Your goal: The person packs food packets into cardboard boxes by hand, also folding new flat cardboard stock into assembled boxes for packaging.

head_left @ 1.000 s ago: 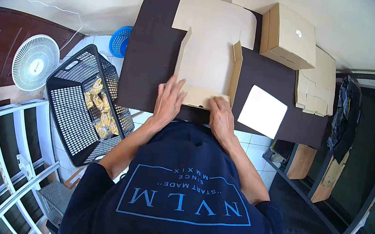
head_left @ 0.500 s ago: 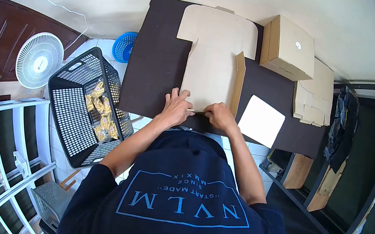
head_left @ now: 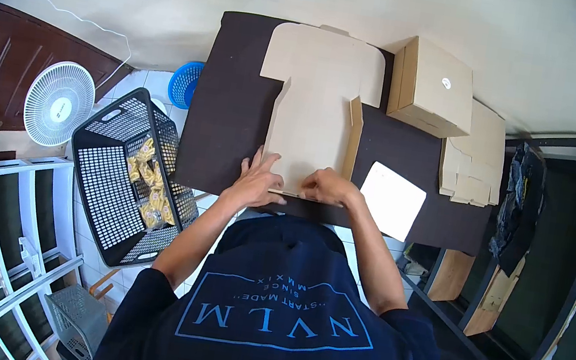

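Note:
A partly folded cardboard box blank (head_left: 313,120) lies on the dark table (head_left: 227,111), its wide flap flat at the far end and both long side walls raised. My left hand (head_left: 256,181) is at the near left corner, fingers spread around the left wall and front edge. At the near right, my right hand (head_left: 328,186) has its fingers bent together on the low front edge of the cardboard. What lies between those fingers is partly hidden.
A closed cardboard box (head_left: 435,90) and flat cardboard pieces (head_left: 476,156) are at the right. A white sheet (head_left: 393,202) lies nearer. At the left are a black crate (head_left: 105,182) with yellow packets, a blue basket (head_left: 184,84) and a fan (head_left: 59,105).
The view has shifted slightly. My left hand has moved from the middle of the front edge to the left corner, and the front flap stands more upright between my hands.

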Demonstrator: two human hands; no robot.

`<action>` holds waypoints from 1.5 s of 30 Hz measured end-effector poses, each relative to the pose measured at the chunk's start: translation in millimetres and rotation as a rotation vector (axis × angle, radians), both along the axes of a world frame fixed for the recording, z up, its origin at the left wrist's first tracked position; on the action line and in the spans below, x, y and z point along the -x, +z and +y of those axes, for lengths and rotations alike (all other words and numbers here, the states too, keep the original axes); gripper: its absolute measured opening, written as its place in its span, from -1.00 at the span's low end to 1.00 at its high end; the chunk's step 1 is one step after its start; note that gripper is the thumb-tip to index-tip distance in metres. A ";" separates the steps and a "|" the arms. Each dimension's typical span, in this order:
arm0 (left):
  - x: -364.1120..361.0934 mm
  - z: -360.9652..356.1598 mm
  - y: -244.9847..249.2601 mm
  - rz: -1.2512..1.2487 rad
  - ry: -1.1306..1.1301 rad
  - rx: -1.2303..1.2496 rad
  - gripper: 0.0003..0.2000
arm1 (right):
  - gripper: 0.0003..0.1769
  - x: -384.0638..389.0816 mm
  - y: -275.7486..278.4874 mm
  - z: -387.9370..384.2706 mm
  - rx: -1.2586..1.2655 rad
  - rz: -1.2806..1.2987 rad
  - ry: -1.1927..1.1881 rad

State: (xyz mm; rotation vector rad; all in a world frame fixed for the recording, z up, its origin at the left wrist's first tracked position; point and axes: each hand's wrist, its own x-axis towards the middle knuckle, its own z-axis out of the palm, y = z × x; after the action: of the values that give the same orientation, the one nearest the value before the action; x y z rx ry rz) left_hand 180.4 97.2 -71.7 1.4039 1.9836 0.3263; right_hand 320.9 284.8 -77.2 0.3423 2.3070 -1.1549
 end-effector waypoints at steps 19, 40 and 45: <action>169.0 167.2 -114.2 -0.044 1.102 -0.287 -0.22 | -0.11 88.8 -52.5 154.6 -0.459 -0.001 -1.264; 124.6 164.6 -40.4 -0.739 1.266 -0.147 -0.57 | -0.63 101.6 -44.4 154.3 0.498 0.071 -1.391; 97.9 165.2 -30.4 -0.417 1.383 -0.412 -0.82 | -0.71 97.8 -25.6 134.8 0.263 0.204 -1.512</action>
State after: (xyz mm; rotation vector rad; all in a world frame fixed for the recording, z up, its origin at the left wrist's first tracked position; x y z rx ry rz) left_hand 82.5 262.5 -102.1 -0.1252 2.2439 1.5234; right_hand 223.1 419.6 -102.8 2.1230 1.7543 -2.1160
